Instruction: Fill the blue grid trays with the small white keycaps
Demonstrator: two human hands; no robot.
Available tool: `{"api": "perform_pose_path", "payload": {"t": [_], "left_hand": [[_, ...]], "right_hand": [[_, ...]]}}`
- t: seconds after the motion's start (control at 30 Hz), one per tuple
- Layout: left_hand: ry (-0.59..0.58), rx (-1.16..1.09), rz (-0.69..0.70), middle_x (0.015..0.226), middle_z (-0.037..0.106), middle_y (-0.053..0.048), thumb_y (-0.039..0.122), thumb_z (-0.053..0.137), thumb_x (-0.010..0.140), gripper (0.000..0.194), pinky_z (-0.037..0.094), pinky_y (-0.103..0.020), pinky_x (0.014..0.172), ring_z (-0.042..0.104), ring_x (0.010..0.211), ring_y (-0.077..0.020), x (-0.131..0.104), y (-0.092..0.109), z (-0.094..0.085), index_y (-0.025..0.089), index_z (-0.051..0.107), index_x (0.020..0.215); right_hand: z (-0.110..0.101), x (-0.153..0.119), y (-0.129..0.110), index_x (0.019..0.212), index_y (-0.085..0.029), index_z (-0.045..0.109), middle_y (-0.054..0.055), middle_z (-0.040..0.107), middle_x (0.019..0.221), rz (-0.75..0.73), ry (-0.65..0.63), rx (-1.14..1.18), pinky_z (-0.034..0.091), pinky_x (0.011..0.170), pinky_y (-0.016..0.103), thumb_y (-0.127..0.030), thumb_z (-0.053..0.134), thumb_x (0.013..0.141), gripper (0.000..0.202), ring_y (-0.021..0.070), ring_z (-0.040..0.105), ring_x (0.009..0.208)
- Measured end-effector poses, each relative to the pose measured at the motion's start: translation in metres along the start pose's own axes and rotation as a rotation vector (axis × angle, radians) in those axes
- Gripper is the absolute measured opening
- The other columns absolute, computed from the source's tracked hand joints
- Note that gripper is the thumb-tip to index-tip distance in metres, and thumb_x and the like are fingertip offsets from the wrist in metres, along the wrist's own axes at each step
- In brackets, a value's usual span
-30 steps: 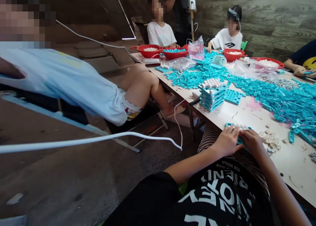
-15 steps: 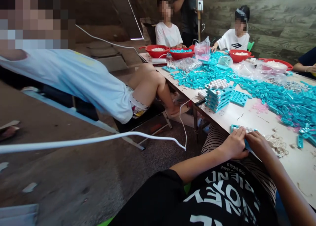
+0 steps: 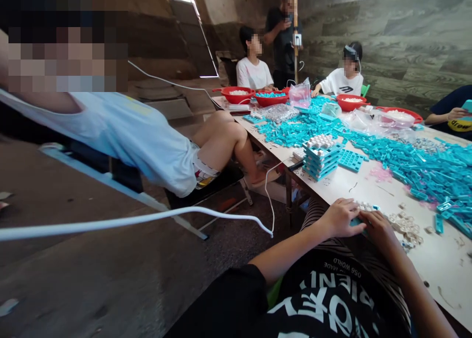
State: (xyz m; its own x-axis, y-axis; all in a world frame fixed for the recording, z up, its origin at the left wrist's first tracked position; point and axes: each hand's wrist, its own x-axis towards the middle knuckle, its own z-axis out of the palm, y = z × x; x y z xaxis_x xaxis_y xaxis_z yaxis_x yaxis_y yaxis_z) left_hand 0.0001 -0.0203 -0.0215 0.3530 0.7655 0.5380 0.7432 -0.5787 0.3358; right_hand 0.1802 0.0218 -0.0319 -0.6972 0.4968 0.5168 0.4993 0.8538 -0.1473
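At the table's near edge, a blue plastic frame set with small white key-like caps lies between my hands, mostly covered by them. My left hand grips its left side, fingers bent over the top. Close beside it, my right hand has its fingers curled on the frame's near right part; whether a small cap is under the fingertips I cannot tell. Loose whitish caps lie just right of my right hand. Beyond my left hand stands a stack of similar blue frames, topped with white caps.
Another blue frame lies beside the stack. A big heap of blue plastic pieces spreads across the table, with red baskets behind. A white cable crosses at left, before a person reclining in a chair. Other people sit farther back.
The view has tilted up and shifted slightly. My left fingers have spread a little across the frame, and my right hand has turned flatter. Both hands stay at the frame.
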Motion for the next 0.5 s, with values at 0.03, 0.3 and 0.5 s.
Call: {"api": "perform_pose_path", "payload": {"t": [0.03, 0.3, 0.5], "left_hand": [[0.037, -0.054, -0.046, 0.111, 0.064, -0.010, 0.040, 0.051, 0.083, 0.035, 0.039, -0.032, 0.096, 0.055, 0.108, -0.0208, -0.001, -0.004, -0.002, 0.014, 0.066, 0.101], [0.253, -0.177, -0.470, 0.093, 0.058, -0.008, 0.030, 0.061, 0.075, 0.017, 0.044, -0.033, 0.087, 0.054, 0.094, -0.0198, -0.022, -0.002, -0.006, 0.016, 0.057, 0.085], [0.182, -0.266, -0.668, 0.097, 0.053, -0.008, 0.046, 0.065, 0.072, 0.036, 0.041, -0.035, 0.088, 0.050, 0.098, -0.0224, -0.031, 0.002, -0.008, 0.017, 0.051, 0.090]], "right_hand": [[0.001, 0.001, -0.004, 0.099, -0.017, 0.061, 0.009, 0.066, 0.090, 0.005, 0.020, -0.008, 0.046, 0.076, 0.035, -0.026, 0.042, 0.090, 0.022, 0.0217, 0.058, 0.083], [0.013, 0.005, -0.038, 0.100, -0.017, 0.063, 0.007, 0.067, 0.095, 0.102, 0.077, -0.029, 0.044, 0.076, 0.036, -0.028, 0.046, 0.090, 0.022, 0.0220, 0.057, 0.087], [0.015, 0.000, -0.029, 0.109, -0.017, 0.062, 0.007, 0.068, 0.092, 0.100, 0.102, 0.057, 0.045, 0.077, 0.036, -0.030, 0.045, 0.091, 0.028, 0.0205, 0.058, 0.086]]}}
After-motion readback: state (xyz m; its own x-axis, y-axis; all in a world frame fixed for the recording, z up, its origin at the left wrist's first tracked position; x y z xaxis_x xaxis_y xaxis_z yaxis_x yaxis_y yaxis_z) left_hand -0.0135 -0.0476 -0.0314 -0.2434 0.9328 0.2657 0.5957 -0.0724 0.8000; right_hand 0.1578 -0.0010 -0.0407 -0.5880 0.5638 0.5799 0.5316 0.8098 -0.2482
